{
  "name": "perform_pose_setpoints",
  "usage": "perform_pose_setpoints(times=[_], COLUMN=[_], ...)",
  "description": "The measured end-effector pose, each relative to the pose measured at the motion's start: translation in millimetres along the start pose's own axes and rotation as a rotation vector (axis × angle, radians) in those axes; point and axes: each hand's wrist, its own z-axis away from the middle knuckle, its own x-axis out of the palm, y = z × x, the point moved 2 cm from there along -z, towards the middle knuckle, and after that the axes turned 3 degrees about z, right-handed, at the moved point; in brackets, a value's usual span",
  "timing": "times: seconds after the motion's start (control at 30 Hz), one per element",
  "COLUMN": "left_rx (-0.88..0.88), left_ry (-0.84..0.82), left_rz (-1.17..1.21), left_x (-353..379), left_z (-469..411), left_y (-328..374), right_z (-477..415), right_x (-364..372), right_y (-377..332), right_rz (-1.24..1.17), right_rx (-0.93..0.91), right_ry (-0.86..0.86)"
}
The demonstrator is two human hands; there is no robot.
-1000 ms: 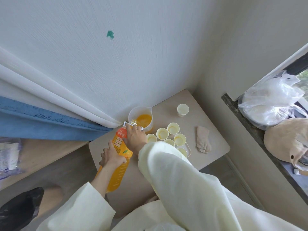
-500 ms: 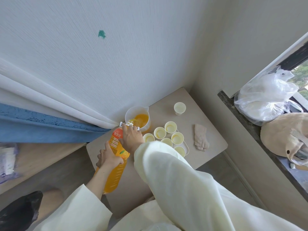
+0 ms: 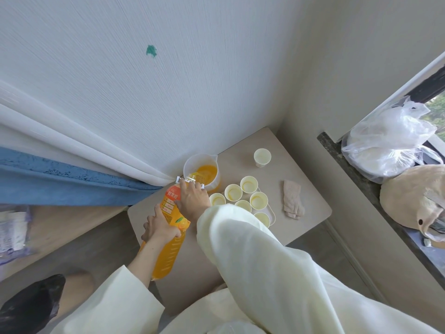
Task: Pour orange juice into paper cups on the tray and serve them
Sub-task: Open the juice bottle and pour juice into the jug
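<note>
The bottle (image 3: 168, 256), big and nearly full, should be heavy and sloshy, with smooth, yielding plastic walls; it tilts over the table (image 3: 308, 196), mouth in the jug (image 3: 201, 162), near the cups (image 3: 233, 192) on the tray (image 3: 272, 214); left hand (image 3: 160, 225) wraps its body; right hand (image 3: 193, 197) grips the neck; that two-handed hold suits; orange label, white Chinese characters, small print unreadable.

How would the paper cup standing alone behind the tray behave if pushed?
The paper cup looks empty, so probably very light and apt to tip or slide. Its thin paper wall would likely dent under a firm squeeze.
</note>
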Motion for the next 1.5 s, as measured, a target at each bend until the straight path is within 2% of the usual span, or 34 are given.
perform_pose_setpoints(times=[1.5], left_rx=[0.017], left_ry=[-0.001], left_rz=[-0.011], left_x=[1.5], left_z=[2.2], left_y=[1.5], right_z=[3.5], right_x=[0.0], right_y=[5.4], right_rz=[-0.002], right_rx=[0.016], right_ry=[-0.013])
